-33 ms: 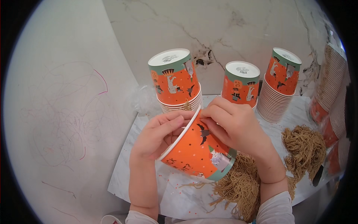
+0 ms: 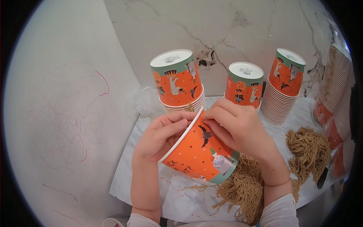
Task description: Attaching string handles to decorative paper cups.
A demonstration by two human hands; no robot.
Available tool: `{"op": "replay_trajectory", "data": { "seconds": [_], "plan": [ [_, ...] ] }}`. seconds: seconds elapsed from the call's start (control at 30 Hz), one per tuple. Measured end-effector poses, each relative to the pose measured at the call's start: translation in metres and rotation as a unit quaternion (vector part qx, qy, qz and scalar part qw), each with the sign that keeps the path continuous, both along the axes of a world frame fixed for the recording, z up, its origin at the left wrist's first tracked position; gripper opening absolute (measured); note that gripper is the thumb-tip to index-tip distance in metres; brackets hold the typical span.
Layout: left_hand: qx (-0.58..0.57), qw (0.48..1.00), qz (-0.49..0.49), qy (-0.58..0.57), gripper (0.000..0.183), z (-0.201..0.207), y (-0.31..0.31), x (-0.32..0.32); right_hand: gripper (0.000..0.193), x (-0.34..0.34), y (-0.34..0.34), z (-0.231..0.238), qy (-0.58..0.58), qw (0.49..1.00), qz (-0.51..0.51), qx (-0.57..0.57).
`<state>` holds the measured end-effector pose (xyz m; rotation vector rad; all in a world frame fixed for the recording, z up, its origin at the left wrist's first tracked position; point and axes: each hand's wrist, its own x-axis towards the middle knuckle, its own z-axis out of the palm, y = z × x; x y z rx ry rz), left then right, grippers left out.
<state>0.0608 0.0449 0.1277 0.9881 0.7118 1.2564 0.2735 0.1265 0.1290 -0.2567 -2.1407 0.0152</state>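
- Okay, your marbled tabletop (image 2: 126, 178) has upside-down cup stacks (image 2: 177, 89) between 11 and 2 o'clock of the cup you're holding
- Orange paper cup (image 2: 200, 145) sits near centre, tilted, mouth toward 10
- Tan yarn heaps (image 2: 244, 189) around 5 and 3
- Your right hand (image 2: 242, 126) pinches the cup by its rim
- Your left hand (image 2: 160, 134) is half-curled at its mouth, can't tell if gripping

Three cup stacks (image 2: 244, 90) stand by the worktop's (image 2: 123, 185) back edge. A paper cup (image 2: 200, 153) is in front of them. One yarn pile (image 2: 308, 153) lies by the right edge, another (image 2: 247, 185) by the front.
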Motion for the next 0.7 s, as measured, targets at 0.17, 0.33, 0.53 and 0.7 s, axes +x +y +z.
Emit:
{"op": "replay_trajectory", "data": {
  "seconds": [0.17, 0.33, 0.53, 0.7],
  "plan": [
    [0.052, 0.998, 0.032, 0.032, 0.026, -0.017, 0.011, 0.0, 0.015, -0.005, -0.002, -0.001, 0.009, 0.999, -0.011, 0.039],
    [0.038, 0.996, 0.072, 0.045, 0.021, -0.023, 0.017, 0.003, 0.022, -0.004, 0.006, -0.009, -0.028, 0.996, -0.034, 0.077],
    [0.047, 0.969, 0.163, 0.177, 0.014, -0.021, 0.015, 0.008, 0.021, -0.006, 0.006, -0.01, -0.064, 0.997, -0.017, 0.045],
    [0.091, 0.943, 0.155, 0.28, 0.007, -0.021, 0.012, 0.015, 0.014, 0.004, 0.013, -0.011, -0.122, 0.992, -0.011, -0.04]
  ]
}}
